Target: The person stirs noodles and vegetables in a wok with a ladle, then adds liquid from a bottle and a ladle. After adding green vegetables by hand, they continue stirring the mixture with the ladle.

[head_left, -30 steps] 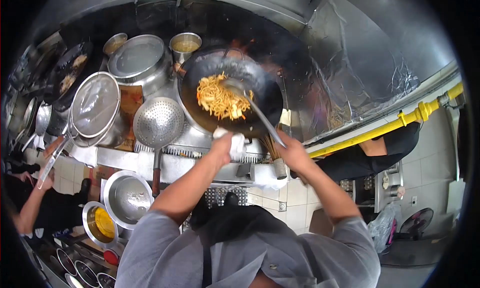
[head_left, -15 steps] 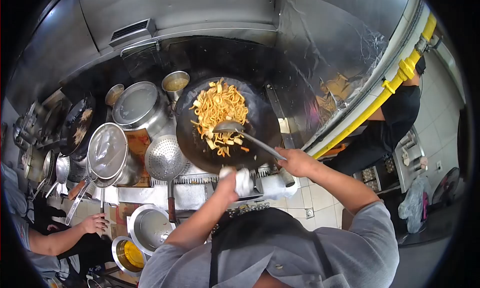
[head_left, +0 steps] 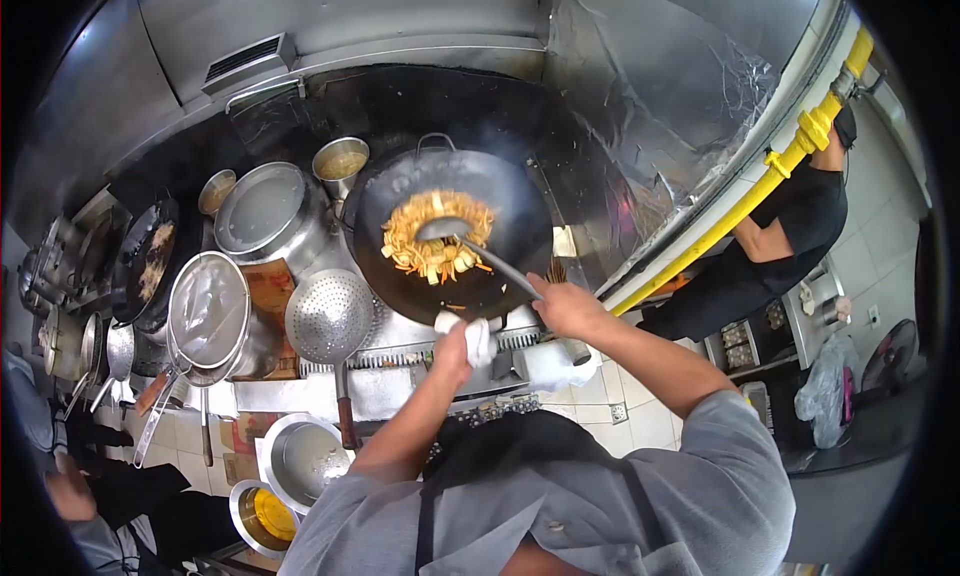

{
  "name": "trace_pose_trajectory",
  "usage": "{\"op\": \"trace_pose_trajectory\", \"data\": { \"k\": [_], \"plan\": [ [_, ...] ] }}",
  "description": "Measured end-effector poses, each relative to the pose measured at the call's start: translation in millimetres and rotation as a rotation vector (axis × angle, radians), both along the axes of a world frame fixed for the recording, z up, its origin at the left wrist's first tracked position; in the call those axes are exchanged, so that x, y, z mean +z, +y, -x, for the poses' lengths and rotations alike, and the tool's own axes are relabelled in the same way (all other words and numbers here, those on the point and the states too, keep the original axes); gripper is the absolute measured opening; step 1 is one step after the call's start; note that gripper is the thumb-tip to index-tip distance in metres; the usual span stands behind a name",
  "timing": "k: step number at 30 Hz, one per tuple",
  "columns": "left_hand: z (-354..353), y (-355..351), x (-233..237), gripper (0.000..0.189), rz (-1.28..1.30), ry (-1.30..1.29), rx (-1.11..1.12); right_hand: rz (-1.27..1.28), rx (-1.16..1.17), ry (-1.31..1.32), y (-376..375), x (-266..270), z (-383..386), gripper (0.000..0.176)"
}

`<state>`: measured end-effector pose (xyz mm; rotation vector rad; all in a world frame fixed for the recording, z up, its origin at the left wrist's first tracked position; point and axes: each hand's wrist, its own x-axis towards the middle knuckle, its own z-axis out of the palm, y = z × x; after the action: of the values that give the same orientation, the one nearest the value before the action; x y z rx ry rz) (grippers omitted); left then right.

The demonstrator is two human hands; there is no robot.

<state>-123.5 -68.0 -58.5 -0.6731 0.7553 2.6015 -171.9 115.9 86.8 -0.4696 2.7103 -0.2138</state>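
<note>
A wide dark wok (head_left: pixel 512 211) stands on the stove in front of me, with its far loop handle in sight. Fried noodles (head_left: pixel 405 238) with pale chunks and orange strips lie in its middle. My left hand (head_left: pixel 452 356) is closed on a folded white cloth (head_left: pixel 480 345) at the wok's near rim; whatever part of the wok lies under the cloth is hidden. In my right hand (head_left: pixel 568 310), the fingers wrap round the handle of a metal ladle (head_left: pixel 500 267). The ladle's bowl rests on or just above the noodles.
Left of the wok are a perforated skimmer (head_left: pixel 328 316), a mesh strainer (head_left: pixel 208 306), a lidded pot (head_left: pixel 262 208) and a small liquid-filled pot (head_left: pixel 341 162). A steel bowl (head_left: pixel 275 456) sits lower left. A yellow pipe (head_left: pixel 720 231) runs along the right, with a person (head_left: pixel 800 216) beyond it.
The wok has tipped, bringing its far handle into view, and the noodles have gathered lower in it. The co-worker's hand at left has left the strainer handle.
</note>
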Motion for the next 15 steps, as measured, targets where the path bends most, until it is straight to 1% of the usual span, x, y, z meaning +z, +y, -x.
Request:
{"op": "trace_pose_trajectory", "data": {
  "k": [1,2,4,5,6,7,8,9,10,12,13,14,15],
  "plan": [
    [-20,8,2,0.017,0.09,-0.042,0.031,0.026,0.014,0.063,1,-3,1,0.053],
    [-39,13,-1,0.02,0.18,-0.086,0.058,0.021,0.014,0.062,5,6,-5,0.053],
    [-68,9,-17,0.027,0.445,-0.055,-0.008,0.088,0.033,0.124,14,49,-26,0.054],
    [-64,10,-8,0.023,0.406,-0.102,0.039,0.127,0.016,0.112,24,67,-37,0.054],
    [-44,5,-2,0.019,0.177,-0.205,0.02,0.161,0.008,0.091,36,78,-45,0.053],
    [-21,-7,23,0.019,0.082,-0.167,-0.006,0.15,0.028,0.08,44,79,-46,0.053],
    [-2,-21,46,0.021,-0.009,-0.131,-0.028,0.258,0.073,0.144,51,79,-47,0.051],
    [16,-29,37,0.024,-0.002,-0.101,-0.056,0.374,0.119,0.211,54,78,-46,0.049],
    [33,-35,21,0.028,0.006,-0.066,-0.08,0.375,0.146,0.202,50,74,-37,0.049],
    [47,-52,9,0.031,-0.103,0.114,-0.295,0.438,0.093,0.236,31,49,-1,0.047],
    [47,-43,18,0.033,0.012,0.014,-0.187,0.448,0.086,0.282,21,24,21,0.047],
    [49,-41,10,0.03,0.037,-0.015,-0.135,0.46,0.091,0.317,9,0,42,0.047],
    [63,-38,-18,0.025,0.0,0.031,-0.123,0.387,0.027,0.259,-8,-9,56,0.046]
  ]
}}
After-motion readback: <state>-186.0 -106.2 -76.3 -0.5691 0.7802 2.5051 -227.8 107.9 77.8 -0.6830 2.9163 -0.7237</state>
